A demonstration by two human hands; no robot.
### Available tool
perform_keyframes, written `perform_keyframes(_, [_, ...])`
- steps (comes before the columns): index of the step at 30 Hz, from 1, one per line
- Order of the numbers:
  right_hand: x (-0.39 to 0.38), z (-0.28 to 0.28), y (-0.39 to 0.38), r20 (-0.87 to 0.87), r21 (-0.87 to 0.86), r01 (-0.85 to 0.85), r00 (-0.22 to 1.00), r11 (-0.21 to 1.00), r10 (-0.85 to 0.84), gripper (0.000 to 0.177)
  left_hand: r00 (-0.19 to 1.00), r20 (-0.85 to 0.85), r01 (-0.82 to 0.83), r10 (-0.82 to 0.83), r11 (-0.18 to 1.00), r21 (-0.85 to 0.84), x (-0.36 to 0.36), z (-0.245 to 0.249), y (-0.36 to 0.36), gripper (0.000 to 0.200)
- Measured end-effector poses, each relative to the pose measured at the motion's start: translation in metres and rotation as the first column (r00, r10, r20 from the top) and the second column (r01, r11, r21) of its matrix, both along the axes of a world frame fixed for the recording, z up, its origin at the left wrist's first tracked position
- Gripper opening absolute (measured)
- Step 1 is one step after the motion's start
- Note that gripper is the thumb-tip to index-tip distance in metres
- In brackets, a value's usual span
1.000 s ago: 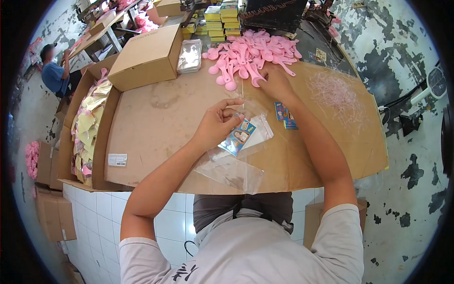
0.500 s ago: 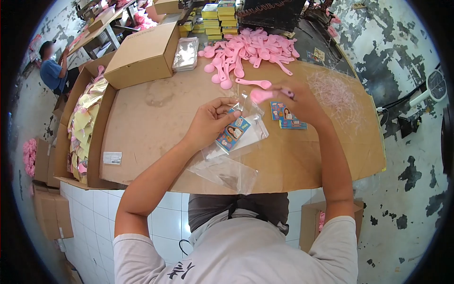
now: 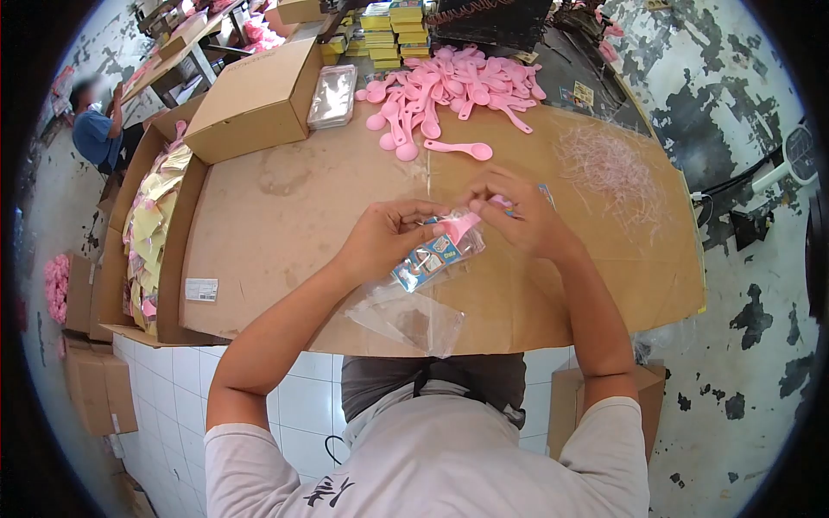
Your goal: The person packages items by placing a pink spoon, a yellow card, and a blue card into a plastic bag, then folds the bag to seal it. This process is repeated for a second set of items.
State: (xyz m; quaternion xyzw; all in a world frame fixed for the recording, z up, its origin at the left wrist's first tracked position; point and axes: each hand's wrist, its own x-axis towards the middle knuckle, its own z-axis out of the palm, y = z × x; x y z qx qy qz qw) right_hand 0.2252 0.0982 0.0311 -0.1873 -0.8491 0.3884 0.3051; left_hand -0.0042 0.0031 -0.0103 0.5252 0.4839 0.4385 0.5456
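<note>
My left hand (image 3: 387, 235) pinches a clear plastic bag (image 3: 472, 245) that has a blue printed card (image 3: 427, 262) in it. A pink measuring spoon (image 3: 460, 226) has its scoop at the bag's mouth, over the top of the card. At the spoon's other end are the closed fingers of my right hand (image 3: 525, 217). More blue cards (image 3: 546, 195) lie behind that hand, mostly hidden by it. Flat on the table near my body is another clear bag (image 3: 410, 321). One loose pink spoon (image 3: 458, 149) rests beyond my hands.
A heap of pink spoons (image 3: 466, 82) covers the table's far side, near stacked yellow packs (image 3: 380, 34). At left stand a closed carton (image 3: 250, 99) and an open box (image 3: 192, 242) of filled packets. Plastic shreds (image 3: 609, 164) lie right. A person (image 3: 95, 134) sits far left.
My right hand has brought the pink spoon left and down to the bag's mouth. It now covers most of the blue cards. My left hand still holds the bag.
</note>
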Motion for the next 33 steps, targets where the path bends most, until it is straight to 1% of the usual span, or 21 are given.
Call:
perform_keyframes(1, [-0.013,-0.009,-0.008,-0.126,-0.114,0.002,0.992,0.993,-0.017,0.021,1.0,0.008,0.009,-0.009,1.0,0.008,0.001,-0.003,0.0,0.03])
perform_keyframes(3, [-0.018,-0.013,-0.011,-0.19,-0.178,0.014,0.981,0.984,-0.048,0.025,0.999,0.028,0.042,-0.044,0.998,0.041,0.004,-0.005,-0.001,0.03])
perform_keyframes(4, [-0.017,-0.011,-0.009,-0.131,-0.128,0.034,0.99,0.991,-0.051,0.027,0.997,0.036,0.059,-0.061,0.997,0.057,0.004,-0.005,-0.001,0.03])
perform_keyframes(5, [-0.015,-0.009,-0.007,-0.073,-0.075,0.05,0.996,0.996,-0.055,0.03,0.997,0.054,0.051,-0.053,0.998,0.031,0.003,-0.004,-0.002,0.031])
perform_keyframes(7, [-0.006,-0.001,-0.001,0.113,-0.185,0.083,0.992,0.979,-0.063,0.029,0.995,0.094,0.033,-0.031,0.999,-0.018,0.002,0.001,-0.003,0.031])
perform_keyframes(8, [-0.002,0.002,0.002,0.207,-0.234,0.108,0.977,0.966,-0.059,0.028,0.995,0.096,0.027,-0.026,1.0,-0.004,0.001,0.001,-0.003,0.031])
perform_keyframes(11, [0.001,-0.012,0.008,0.103,-0.175,0.124,0.989,0.977,-0.107,0.026,0.995,0.095,0.008,-0.01,1.0,0.022,0.0,0.004,-0.002,0.03])
perform_keyframes(14, [0.008,-0.006,0.009,0.114,-0.192,0.262,0.963,0.946,-0.243,0.026,0.996,0.086,-0.007,0.004,1.0,0.03,0.001,0.007,-0.003,0.031])
perform_keyframes(17, [0.009,-0.002,0.009,0.064,-0.167,0.244,0.969,0.955,-0.237,0.026,0.996,0.09,-0.007,0.002,0.998,0.056,0.0,0.005,-0.003,0.031])
perform_keyframes(20, [0.007,-0.006,0.005,0.097,-0.135,0.232,0.971,0.963,-0.22,0.025,0.997,0.077,0.008,-0.012,0.999,0.046,0.002,0.009,-0.004,0.031])
perform_keyframes(23, [-0.002,-0.009,-0.003,0.12,-0.092,0.209,0.973,0.974,-0.197,0.033,0.997,0.066,0.024,-0.026,0.999,0.042,0.001,0.006,-0.004,0.03])
perform_keyframes(24, [-0.008,-0.014,-0.007,0.002,-0.134,0.125,0.992,0.983,-0.126,0.038,0.996,0.078,0.029,-0.033,0.998,0.054,0.001,0.002,-0.003,0.03])
perform_keyframes(26, [-0.023,-0.03,-0.017,-0.24,-0.185,-0.054,0.971,0.981,0.008,0.052,0.992,0.119,0.037,-0.044,0.998,0.057,0.003,0.0,-0.002,0.03])
perform_keyframes(27, [-0.027,-0.031,-0.023,-0.291,-0.298,-0.17,0.953,0.939,0.08,0.058,0.988,0.148,0.039,-0.046,0.998,0.045,0.003,0.0,-0.002,0.03])
perform_keyframes(28, [-0.032,-0.031,-0.03,-0.351,-0.399,-0.286,0.925,0.871,0.144,0.063,0.983,0.176,0.042,-0.047,0.999,0.034,0.003,0.001,-0.002,0.03])
perform_keyframes(29, [-0.034,-0.03,-0.033,-0.417,-0.483,-0.399,0.888,0.779,0.196,0.069,0.981,0.18,0.062,-0.072,0.996,0.062,0.002,0.002,-0.001,0.031])
perform_keyframes(31, [-0.026,-0.022,-0.018,-0.468,-0.526,-0.534,0.832,0.661,0.3,0.074,0.975,0.187,0.101,-0.122,0.988,0.119,-0.002,0.003,-0.001,0.035])
perform_keyframes(33, [-0.015,-0.014,-0.003,-0.433,-0.496,-0.514,0.845,0.699,0.314,0.071,0.96,0.244,0.134,-0.138,0.99,0.034,-0.005,0.011,-0.003,0.037])
